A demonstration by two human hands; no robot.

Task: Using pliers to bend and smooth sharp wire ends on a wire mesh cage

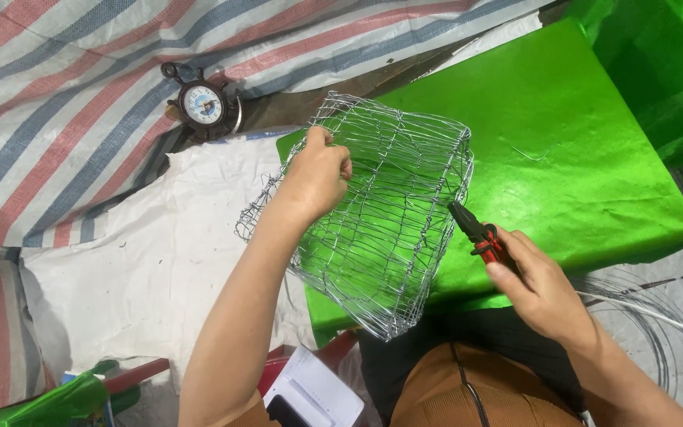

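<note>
A silver wire mesh cage [389, 213], box-shaped and open-weave, lies tilted over the edge of a shiny green foil sheet [563, 134]. My left hand [315, 175] grips the cage's upper left rim, fingers curled around the wire. My right hand [535, 281] holds red-and-black pliers [476, 233]. The pliers' dark tip touches the cage's right side, about halfway down.
A striped tarp [57, 95] covers the back left, with a small ship-wheel clock [203, 104] on it. White woven sacking [152, 269] lies under my left arm. Coiled wire [666, 324] sits at the right, a white booklet [314, 391] near my knees.
</note>
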